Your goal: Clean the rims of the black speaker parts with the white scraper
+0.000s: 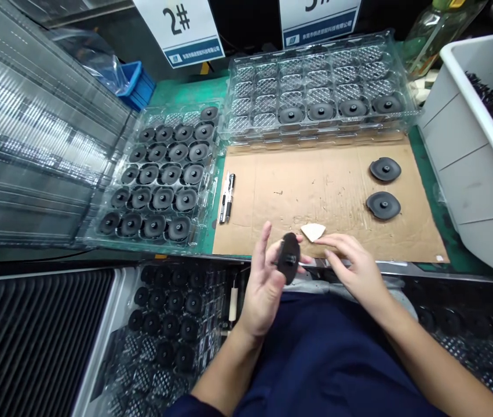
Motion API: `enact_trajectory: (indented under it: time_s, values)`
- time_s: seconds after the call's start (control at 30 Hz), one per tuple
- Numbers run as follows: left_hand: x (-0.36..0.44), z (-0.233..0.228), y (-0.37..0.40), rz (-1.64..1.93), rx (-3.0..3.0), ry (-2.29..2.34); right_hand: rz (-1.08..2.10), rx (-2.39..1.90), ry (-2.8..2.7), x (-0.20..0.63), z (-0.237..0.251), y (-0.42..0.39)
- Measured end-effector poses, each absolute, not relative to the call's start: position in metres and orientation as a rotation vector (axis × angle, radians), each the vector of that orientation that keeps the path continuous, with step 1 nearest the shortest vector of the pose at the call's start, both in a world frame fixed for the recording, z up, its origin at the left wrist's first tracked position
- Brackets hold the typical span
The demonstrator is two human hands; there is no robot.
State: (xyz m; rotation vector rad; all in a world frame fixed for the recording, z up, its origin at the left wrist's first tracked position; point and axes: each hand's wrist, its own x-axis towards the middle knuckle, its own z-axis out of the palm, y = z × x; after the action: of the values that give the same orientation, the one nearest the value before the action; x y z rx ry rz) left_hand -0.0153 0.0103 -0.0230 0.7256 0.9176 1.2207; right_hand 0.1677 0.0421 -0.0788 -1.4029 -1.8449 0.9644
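1. One black disc (288, 259) is held nearly on edge in the left hand (261, 295), between thumb and fingers, near the front edge of the cardboard (267, 214).
2. Right hand (357, 269): thumb and forefinger spread, forefinger tip at the white wedge (313, 231); I cannot tell whether they touch.
3. Two more discs (384, 205) lie toward the cardboard's right side.
4. Pens (229, 200) lie along its left edge.

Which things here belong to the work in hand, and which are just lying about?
Likely in the job: black disc in left hand; white wedge by right hand; two discs on cardboard; clear trays holding discs.

Seemingly lying about: pen-like items; blue bin; bottle.
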Motion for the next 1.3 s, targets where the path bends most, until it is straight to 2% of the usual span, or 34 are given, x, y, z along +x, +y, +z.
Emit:
enact_trajectory:
  time_s: [0.13, 0.23, 0.4, 0.6, 0.77, 0.93, 1.03, 1.3]
  values:
    - [-0.020, -0.030, 0.010, 1.223, 1.460, 1.209, 1.001, -1.424, -1.758, 0.168, -0.073, 0.035]
    - [-0.023, -0.029, 0.010, 1.175, 1.674, 1.242, 1.072, -1.409, -1.611, 0.169, -0.060, 0.031]
    - [-0.024, -0.023, 0.010, 1.210, 1.645, 1.232, 1.268, -1.267, -1.356, 0.168, -0.033, 0.029]
    - [-0.024, -0.017, 0.008, 1.098, 1.495, 1.225, 1.752, -1.120, -1.476, 0.167, -0.007, 0.046]
    - [-0.027, -0.017, 0.008, 0.940, 1.293, 1.127, 2.190, -0.901, -1.250, 0.168, -0.001, 0.063]
    - [-0.027, -0.016, 0.011, 0.829, 1.188, 1.016, 2.423, -0.692, -1.037, 0.168, -0.005, 0.066]
    - [-0.028, -0.017, 0.013, 0.814, 1.225, 1.028, 2.421, -0.715, -1.003, 0.170, -0.006, 0.061]
    - [-0.027, -0.033, 0.022, 1.006, 1.313, 0.901, 2.149, -0.943, -1.013, 0.172, -0.008, 0.051]
